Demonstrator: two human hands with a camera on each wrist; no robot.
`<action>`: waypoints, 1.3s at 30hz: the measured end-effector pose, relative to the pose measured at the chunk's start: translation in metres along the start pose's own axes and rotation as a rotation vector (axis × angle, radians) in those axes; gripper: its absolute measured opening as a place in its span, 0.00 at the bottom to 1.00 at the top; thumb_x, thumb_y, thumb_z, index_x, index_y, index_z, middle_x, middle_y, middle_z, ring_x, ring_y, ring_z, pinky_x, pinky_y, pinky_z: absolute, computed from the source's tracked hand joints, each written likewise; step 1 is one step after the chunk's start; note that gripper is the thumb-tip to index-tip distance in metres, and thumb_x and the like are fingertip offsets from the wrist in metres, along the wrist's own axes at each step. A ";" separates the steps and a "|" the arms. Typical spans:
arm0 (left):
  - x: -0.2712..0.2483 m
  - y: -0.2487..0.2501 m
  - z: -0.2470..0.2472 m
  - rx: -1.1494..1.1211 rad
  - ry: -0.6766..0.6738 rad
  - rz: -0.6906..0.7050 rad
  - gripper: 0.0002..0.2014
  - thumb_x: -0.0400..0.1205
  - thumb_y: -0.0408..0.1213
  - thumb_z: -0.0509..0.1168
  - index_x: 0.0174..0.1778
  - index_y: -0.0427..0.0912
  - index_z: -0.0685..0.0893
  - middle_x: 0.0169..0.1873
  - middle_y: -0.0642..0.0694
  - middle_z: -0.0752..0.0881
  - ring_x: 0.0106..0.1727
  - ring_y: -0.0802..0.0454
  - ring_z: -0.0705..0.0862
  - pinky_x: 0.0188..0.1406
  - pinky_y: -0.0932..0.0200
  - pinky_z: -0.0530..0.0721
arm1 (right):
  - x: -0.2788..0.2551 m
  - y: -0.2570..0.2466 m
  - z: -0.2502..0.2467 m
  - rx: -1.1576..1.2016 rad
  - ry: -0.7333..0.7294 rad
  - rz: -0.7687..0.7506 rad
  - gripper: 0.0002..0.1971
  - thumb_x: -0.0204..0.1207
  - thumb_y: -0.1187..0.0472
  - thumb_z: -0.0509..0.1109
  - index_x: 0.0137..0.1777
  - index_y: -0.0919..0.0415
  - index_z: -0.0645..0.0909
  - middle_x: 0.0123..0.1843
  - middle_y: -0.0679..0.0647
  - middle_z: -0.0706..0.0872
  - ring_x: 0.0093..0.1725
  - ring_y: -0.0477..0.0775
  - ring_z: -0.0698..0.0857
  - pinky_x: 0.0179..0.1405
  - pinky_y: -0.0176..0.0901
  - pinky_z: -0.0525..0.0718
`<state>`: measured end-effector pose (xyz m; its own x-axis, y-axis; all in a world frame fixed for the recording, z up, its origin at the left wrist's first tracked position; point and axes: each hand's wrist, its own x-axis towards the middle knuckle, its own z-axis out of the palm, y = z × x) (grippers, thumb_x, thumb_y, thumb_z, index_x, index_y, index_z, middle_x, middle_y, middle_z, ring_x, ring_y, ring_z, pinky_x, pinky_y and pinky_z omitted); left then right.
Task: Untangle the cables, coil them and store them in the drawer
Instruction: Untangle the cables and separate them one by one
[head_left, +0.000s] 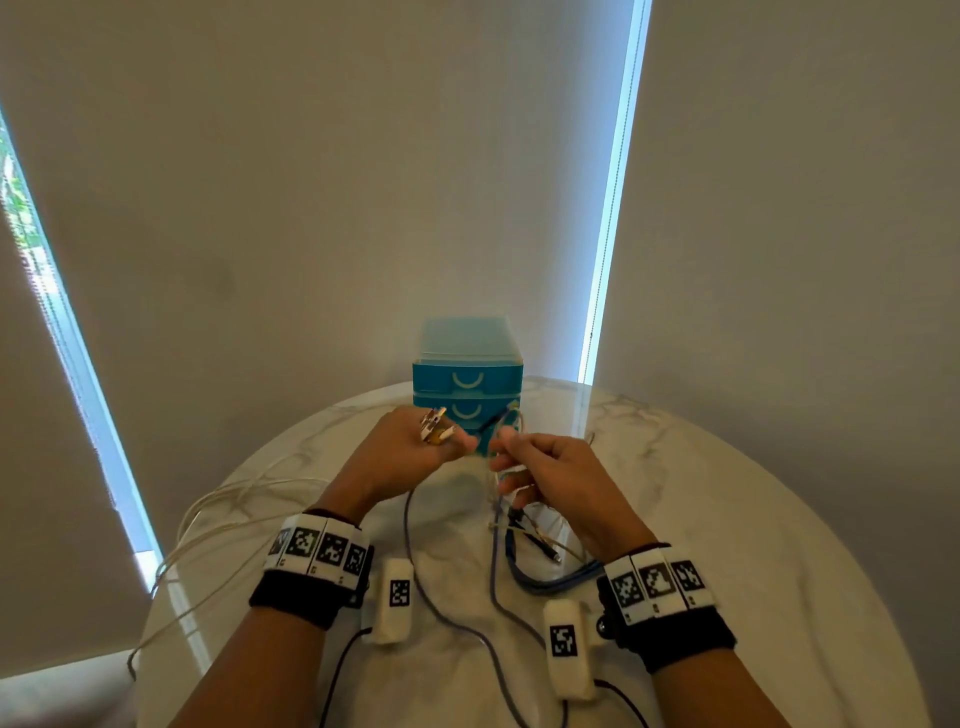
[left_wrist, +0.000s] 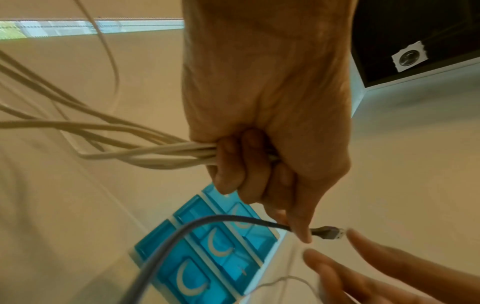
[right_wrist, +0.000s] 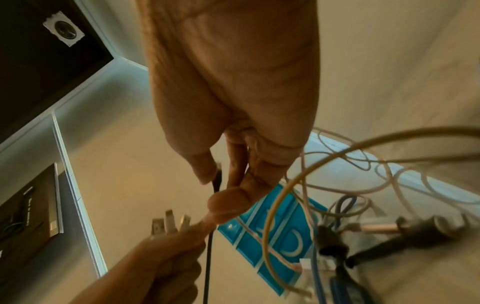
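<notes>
My left hand (head_left: 415, 452) is raised in front of the blue drawer unit (head_left: 467, 374). It grips a bundle of white cables (left_wrist: 145, 152), whose plugs (head_left: 434, 426) stick up past the knuckles. Its thumb and forefinger also pinch a dark cable (left_wrist: 233, 218) just behind its USB plug (left_wrist: 328, 234). My right hand (head_left: 550, 478) is level with it. The right thumb and forefinger flank that plug without closing on it. All the drawers are closed.
A tangle of blue cable (head_left: 535, 577) and thinner leads lies on the round marble table (head_left: 727, 519) under my right hand. The white cables (head_left: 234, 499) loop over the table's left edge. The drawer unit stands at the far edge against the wall.
</notes>
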<state>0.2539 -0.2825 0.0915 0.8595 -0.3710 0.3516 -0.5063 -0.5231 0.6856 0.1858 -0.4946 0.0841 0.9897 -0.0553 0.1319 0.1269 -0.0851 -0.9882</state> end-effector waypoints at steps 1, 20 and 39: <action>-0.002 0.008 0.002 -0.051 -0.011 0.054 0.07 0.85 0.46 0.77 0.45 0.48 0.94 0.41 0.51 0.94 0.47 0.51 0.93 0.53 0.44 0.91 | 0.001 0.000 0.002 0.002 0.016 0.000 0.18 0.88 0.45 0.73 0.57 0.61 0.94 0.50 0.56 0.97 0.44 0.54 0.95 0.43 0.46 0.93; 0.008 0.018 0.002 -1.302 0.161 -0.268 0.24 0.83 0.66 0.72 0.43 0.48 0.79 0.27 0.53 0.68 0.20 0.58 0.61 0.24 0.60 0.54 | -0.007 -0.007 0.036 0.233 0.015 0.011 0.06 0.93 0.64 0.60 0.66 0.58 0.76 0.38 0.50 0.79 0.27 0.41 0.74 0.28 0.37 0.74; 0.004 -0.019 -0.032 -1.463 0.840 -0.237 0.24 0.89 0.66 0.60 0.39 0.50 0.75 0.26 0.55 0.69 0.22 0.60 0.63 0.19 0.65 0.64 | -0.010 -0.011 -0.011 0.174 -0.264 0.030 0.14 0.92 0.58 0.68 0.68 0.67 0.88 0.36 0.49 0.81 0.32 0.48 0.82 0.36 0.42 0.87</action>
<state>0.2688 -0.2498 0.0999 0.9415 0.3336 0.0488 -0.3006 0.7650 0.5696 0.1737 -0.5036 0.0941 0.9732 0.2069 0.1008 0.0846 0.0854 -0.9927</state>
